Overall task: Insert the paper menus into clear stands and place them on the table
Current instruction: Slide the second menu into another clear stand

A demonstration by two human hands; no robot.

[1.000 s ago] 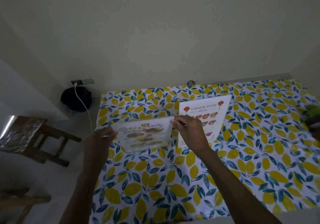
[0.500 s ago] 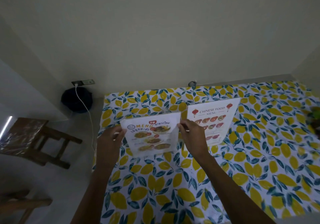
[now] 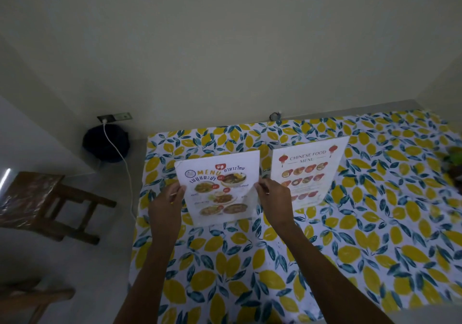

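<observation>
A Thai food menu in a clear stand [image 3: 220, 188] is held upright over the table's left part. My left hand [image 3: 166, 207] grips its left edge and my right hand [image 3: 273, 202] pinches its right edge. To the right, a Chinese food menu in its clear stand [image 3: 308, 171] stands on the table [image 3: 375, 223], which is covered by a yellow lemon-print cloth. I cannot tell whether the Thai menu's base touches the cloth.
A wooden stool [image 3: 42, 203] stands on the floor to the left, and a second wooden piece [image 3: 30, 298] at the lower left. A dark round object [image 3: 106, 143] with a white cable sits by the wall socket. Something green and dark [image 3: 453, 166] lies at the table's right edge.
Both hands have tipped the Thai menu stand from a flatter tilt up to nearly vertical, so its whole face now shows. The Chinese menu has not moved on the table.
</observation>
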